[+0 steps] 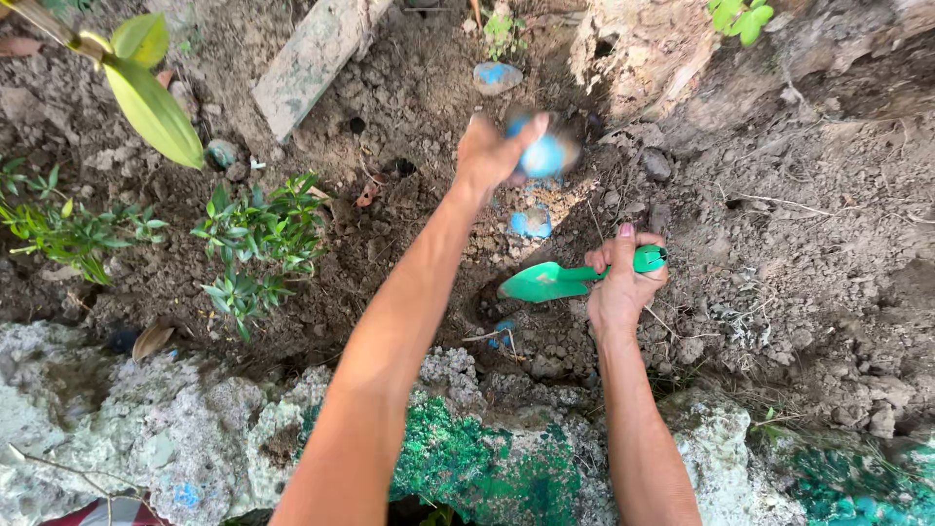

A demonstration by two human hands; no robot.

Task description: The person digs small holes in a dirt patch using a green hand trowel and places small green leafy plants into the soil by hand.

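Note:
My left hand (492, 151) reaches far out over the dry soil and is blurred; a blue painted lump (543, 156) sits at its fingertips, and I cannot tell whether it is gripped or leaving the hand. My right hand (621, 282) is closed around the handle of a green plastic trowel (545, 282), whose blade points left over a small hole in the soil. Another blue painted fragment (531, 223) lies on the ground between the two hands, and a blue-topped stone (496, 77) rests farther away.
A low rough stone edge (195, 438) with green and blue paint patches runs along the near side. Small leafy plants (255, 239) grow at left, with a large leaf (151, 102) overhead. A flat grey slab (312, 58) lies at the top, rocky mounds to the right.

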